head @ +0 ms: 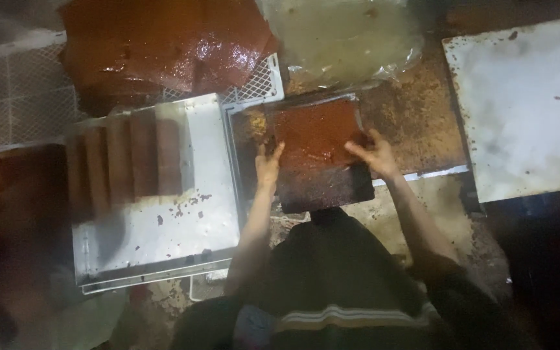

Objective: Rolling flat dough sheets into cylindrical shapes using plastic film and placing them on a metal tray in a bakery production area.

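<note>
Head view: my left hand (268,163) and right hand (374,154), fingers spread flat, press opposite edges of the red-brown sheet (315,133) on the dark board (325,188), right of the metal tray (209,207). Even pressure should prevent tearing.

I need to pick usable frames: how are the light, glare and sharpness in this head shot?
Head view: dim and soft throughout; the rolls on the metal tray at the left are smeared by blur; glare shines off the big red sheet up top; the left hand and right hand on the red slab stay readable.
</note>
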